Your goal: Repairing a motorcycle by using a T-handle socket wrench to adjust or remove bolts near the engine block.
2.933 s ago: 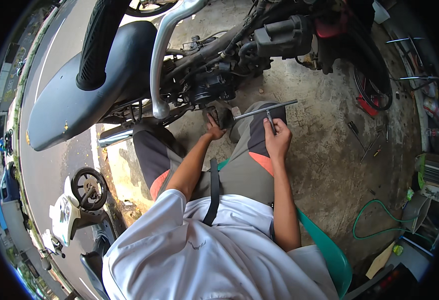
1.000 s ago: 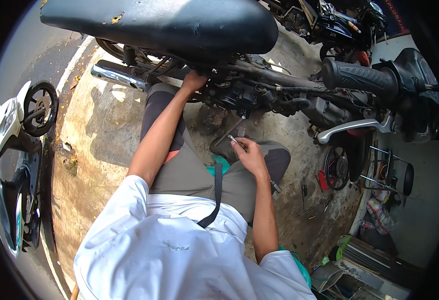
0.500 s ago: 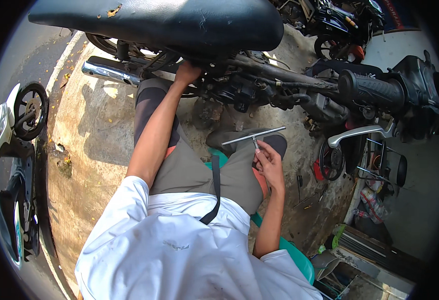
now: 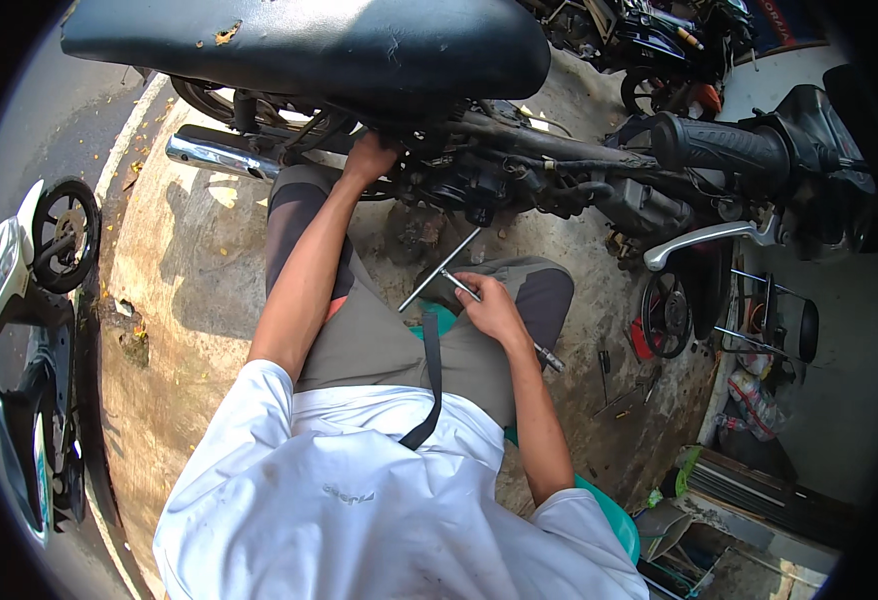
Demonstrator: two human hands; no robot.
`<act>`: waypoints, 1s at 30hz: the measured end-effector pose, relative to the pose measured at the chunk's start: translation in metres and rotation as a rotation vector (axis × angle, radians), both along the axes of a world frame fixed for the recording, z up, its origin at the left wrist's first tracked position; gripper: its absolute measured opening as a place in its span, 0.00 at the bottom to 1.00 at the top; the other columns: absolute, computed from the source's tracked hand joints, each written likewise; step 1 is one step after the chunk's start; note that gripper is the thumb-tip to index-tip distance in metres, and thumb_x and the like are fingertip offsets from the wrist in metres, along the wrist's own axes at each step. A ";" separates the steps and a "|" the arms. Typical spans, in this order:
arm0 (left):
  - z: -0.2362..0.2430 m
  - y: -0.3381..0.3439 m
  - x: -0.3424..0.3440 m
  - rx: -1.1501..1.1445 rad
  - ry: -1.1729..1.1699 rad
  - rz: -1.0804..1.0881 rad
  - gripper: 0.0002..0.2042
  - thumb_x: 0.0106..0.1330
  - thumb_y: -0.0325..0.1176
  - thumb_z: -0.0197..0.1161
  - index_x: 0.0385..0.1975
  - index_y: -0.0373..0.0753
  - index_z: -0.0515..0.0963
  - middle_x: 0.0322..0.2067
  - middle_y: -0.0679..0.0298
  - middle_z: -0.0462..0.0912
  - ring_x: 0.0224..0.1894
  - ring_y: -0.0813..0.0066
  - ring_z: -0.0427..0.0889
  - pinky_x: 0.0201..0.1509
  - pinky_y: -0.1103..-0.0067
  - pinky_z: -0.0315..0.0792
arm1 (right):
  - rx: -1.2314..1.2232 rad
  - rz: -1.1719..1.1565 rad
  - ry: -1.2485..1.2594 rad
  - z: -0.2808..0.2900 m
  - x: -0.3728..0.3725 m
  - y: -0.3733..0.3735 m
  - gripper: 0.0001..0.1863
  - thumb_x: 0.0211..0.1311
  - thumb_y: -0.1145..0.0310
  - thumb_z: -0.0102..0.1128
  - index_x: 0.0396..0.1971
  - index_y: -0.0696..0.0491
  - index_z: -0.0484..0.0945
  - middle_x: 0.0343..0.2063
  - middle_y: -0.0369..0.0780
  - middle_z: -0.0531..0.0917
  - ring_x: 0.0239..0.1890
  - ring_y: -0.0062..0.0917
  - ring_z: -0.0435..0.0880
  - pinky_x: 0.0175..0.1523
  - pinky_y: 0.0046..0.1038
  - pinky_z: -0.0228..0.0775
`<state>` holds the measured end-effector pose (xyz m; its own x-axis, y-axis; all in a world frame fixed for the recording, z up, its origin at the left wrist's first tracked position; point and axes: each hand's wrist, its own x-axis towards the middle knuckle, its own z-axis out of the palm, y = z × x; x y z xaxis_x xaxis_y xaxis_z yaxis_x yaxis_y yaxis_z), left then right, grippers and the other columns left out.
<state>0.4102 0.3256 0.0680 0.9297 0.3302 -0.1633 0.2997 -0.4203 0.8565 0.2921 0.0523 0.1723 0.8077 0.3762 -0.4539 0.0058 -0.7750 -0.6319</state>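
My left hand [image 4: 367, 160] reaches into the motorcycle frame under the torn black seat [image 4: 309, 40], left of the engine [image 4: 464, 185]; its fingertips are hidden among the parts. My right hand [image 4: 491, 305] grips a metal T-handle wrench [image 4: 442, 270] over my thighs, below the engine. The crossbar lies diagonally above the hand, and the socket end [image 4: 551, 357] pokes out below it to the right. A chrome exhaust [image 4: 214, 153] runs left of my left hand.
A handlebar grip [image 4: 699, 142] and silver lever [image 4: 704, 233] jut out at right. Loose tools [image 4: 607, 385], a wheel [image 4: 667, 305] and plastic bags [image 4: 757, 410] lie right of me. A white scooter [image 4: 4, 265] stands at left; another motorcycle [image 4: 659, 45] stands behind.
The view swung from the earliest frame, and my left hand moved from below the engine to under the seat. Since half a second ago, the wrench's crossbar has tilted diagonally and moved left.
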 end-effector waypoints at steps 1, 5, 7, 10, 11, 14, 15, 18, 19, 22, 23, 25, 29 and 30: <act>-0.007 0.002 -0.001 0.016 -0.022 0.009 0.17 0.49 0.42 0.55 0.33 0.37 0.76 0.36 0.47 0.76 0.43 0.53 0.74 0.46 0.67 0.68 | -0.033 0.066 -0.115 -0.003 0.008 0.004 0.16 0.52 0.71 0.52 0.42 0.60 0.73 0.36 0.50 0.78 0.40 0.40 0.77 0.45 0.32 0.67; -0.002 -0.004 -0.003 0.000 -0.040 -0.050 0.15 0.49 0.39 0.55 0.34 0.38 0.77 0.35 0.49 0.77 0.42 0.54 0.75 0.45 0.67 0.69 | 0.018 0.135 -0.161 -0.032 0.046 0.011 0.16 0.52 0.70 0.52 0.42 0.57 0.73 0.36 0.49 0.78 0.40 0.43 0.75 0.46 0.35 0.66; 0.001 -0.008 -0.005 0.007 -0.064 -0.061 0.15 0.50 0.39 0.55 0.34 0.38 0.77 0.35 0.50 0.77 0.41 0.55 0.75 0.45 0.68 0.69 | 0.050 0.174 -0.163 -0.050 0.063 0.017 0.16 0.52 0.69 0.52 0.41 0.56 0.73 0.36 0.49 0.78 0.41 0.43 0.75 0.46 0.36 0.66; -0.007 -0.009 -0.006 0.012 -0.069 -0.082 0.14 0.50 0.39 0.56 0.34 0.39 0.77 0.35 0.51 0.77 0.41 0.56 0.75 0.45 0.69 0.69 | -0.184 0.393 -0.180 -0.076 0.080 0.031 0.16 0.51 0.67 0.52 0.42 0.54 0.73 0.36 0.49 0.77 0.42 0.42 0.74 0.46 0.38 0.65; -0.008 -0.011 -0.006 0.009 -0.056 -0.106 0.14 0.50 0.39 0.56 0.34 0.39 0.77 0.35 0.51 0.78 0.41 0.56 0.76 0.45 0.69 0.69 | -0.180 0.418 -0.166 -0.085 0.084 0.035 0.16 0.51 0.67 0.52 0.42 0.53 0.73 0.36 0.49 0.77 0.43 0.42 0.74 0.46 0.39 0.65; -0.008 -0.016 -0.008 0.055 -0.061 -0.156 0.14 0.51 0.37 0.57 0.35 0.38 0.77 0.31 0.52 0.79 0.36 0.58 0.78 0.40 0.72 0.70 | -0.166 0.467 -0.149 -0.109 0.095 0.045 0.15 0.51 0.67 0.51 0.41 0.52 0.73 0.37 0.49 0.76 0.44 0.42 0.73 0.46 0.39 0.65; -0.006 -0.017 -0.006 0.050 -0.053 -0.144 0.14 0.51 0.37 0.57 0.35 0.38 0.77 0.31 0.52 0.79 0.36 0.58 0.78 0.40 0.72 0.70 | -0.154 0.475 -0.153 -0.116 0.100 0.048 0.15 0.50 0.68 0.51 0.41 0.51 0.73 0.37 0.49 0.76 0.44 0.42 0.72 0.46 0.39 0.65; -0.003 -0.024 -0.007 0.122 -0.106 -0.193 0.12 0.50 0.34 0.56 0.33 0.37 0.76 0.27 0.54 0.79 0.32 0.59 0.78 0.37 0.72 0.70 | -0.131 0.481 -0.229 -0.137 0.111 0.047 0.15 0.51 0.70 0.50 0.40 0.51 0.74 0.36 0.48 0.75 0.44 0.42 0.72 0.47 0.38 0.65; -0.004 -0.023 -0.007 0.119 -0.096 -0.187 0.12 0.50 0.34 0.56 0.33 0.37 0.76 0.27 0.54 0.79 0.32 0.59 0.78 0.37 0.72 0.70 | -0.131 0.489 -0.219 -0.144 0.113 0.045 0.15 0.51 0.70 0.50 0.40 0.51 0.74 0.36 0.48 0.75 0.44 0.42 0.72 0.47 0.38 0.65; -0.004 -0.020 -0.010 0.085 -0.096 -0.250 0.11 0.48 0.33 0.55 0.32 0.39 0.76 0.27 0.55 0.79 0.32 0.61 0.78 0.37 0.73 0.70 | -0.044 0.396 -0.553 -0.157 0.113 0.035 0.13 0.51 0.73 0.51 0.39 0.53 0.73 0.32 0.47 0.72 0.39 0.42 0.71 0.44 0.37 0.65; -0.003 -0.018 -0.013 0.086 -0.088 -0.245 0.11 0.48 0.33 0.55 0.32 0.39 0.76 0.27 0.55 0.79 0.32 0.61 0.78 0.37 0.73 0.70 | -0.040 0.400 -0.546 -0.157 0.114 0.034 0.13 0.51 0.73 0.51 0.39 0.53 0.73 0.32 0.47 0.72 0.39 0.42 0.71 0.44 0.37 0.65; 0.000 -0.017 -0.015 0.107 -0.092 -0.251 0.12 0.49 0.34 0.55 0.32 0.39 0.76 0.28 0.56 0.79 0.33 0.61 0.78 0.37 0.73 0.70 | -0.024 0.300 -0.408 -0.158 0.116 0.029 0.13 0.51 0.74 0.51 0.39 0.53 0.73 0.32 0.47 0.72 0.40 0.42 0.71 0.43 0.37 0.64; 0.003 -0.017 -0.012 0.080 -0.020 -0.255 0.14 0.48 0.37 0.57 0.35 0.41 0.77 0.32 0.53 0.78 0.38 0.58 0.77 0.41 0.70 0.70 | 0.015 0.281 -0.484 -0.159 0.111 0.030 0.14 0.49 0.74 0.51 0.39 0.52 0.74 0.33 0.46 0.71 0.40 0.41 0.71 0.44 0.36 0.64; 0.002 -0.017 -0.012 0.100 -0.047 -0.265 0.14 0.49 0.36 0.56 0.36 0.41 0.77 0.31 0.54 0.79 0.36 0.60 0.78 0.40 0.71 0.70 | 0.015 0.278 -0.488 -0.158 0.111 0.031 0.14 0.49 0.74 0.51 0.39 0.52 0.74 0.33 0.46 0.71 0.40 0.41 0.71 0.44 0.36 0.64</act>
<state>0.3980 0.3086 0.0699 0.9915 0.0873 -0.0966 0.1291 -0.5616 0.8173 0.4027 0.0834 0.0145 0.7922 0.6086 -0.0456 0.5030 -0.6935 -0.5158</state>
